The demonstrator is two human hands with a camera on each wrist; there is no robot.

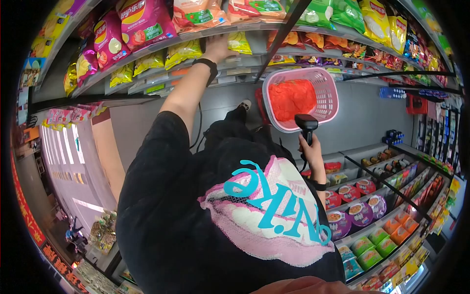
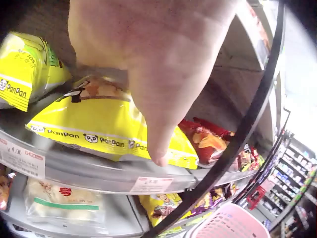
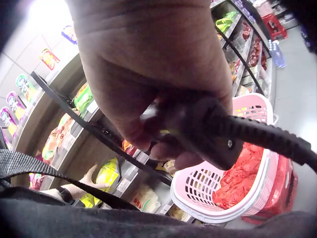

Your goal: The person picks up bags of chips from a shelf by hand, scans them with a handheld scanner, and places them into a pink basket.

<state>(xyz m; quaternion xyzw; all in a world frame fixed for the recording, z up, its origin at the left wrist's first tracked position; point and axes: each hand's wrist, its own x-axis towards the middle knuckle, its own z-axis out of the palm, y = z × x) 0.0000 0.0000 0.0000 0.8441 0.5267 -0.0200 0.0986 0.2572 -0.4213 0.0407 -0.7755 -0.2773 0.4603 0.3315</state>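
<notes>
At the snack shelf, my left hand (image 1: 218, 48) reaches over a yellow PanPan snack bag (image 2: 99, 126) lying at the shelf's front edge. In the left wrist view its thumb (image 2: 158, 144) points straight down across the bag's front, tip near the lower seam, while the other fingers are hidden. The right wrist view shows this hand with thumb and finger spread at the bag. Low by my right side, my right hand (image 1: 313, 152) grips a black handheld barcode scanner (image 1: 307, 123) by its handle. A thick ribbed cable (image 3: 267, 134) runs from the handle's base.
A pink-and-white basket (image 1: 333, 105) with a crumpled red bag (image 1: 291, 98) inside stands ahead on the right. More yellow bags (image 1: 149, 61) line the left hand's shelf, with large chip bags (image 1: 147, 22) above. Black bars (image 2: 252, 124) cross the shelf fronts. Cup noodles (image 1: 362, 213) fill shelves at right.
</notes>
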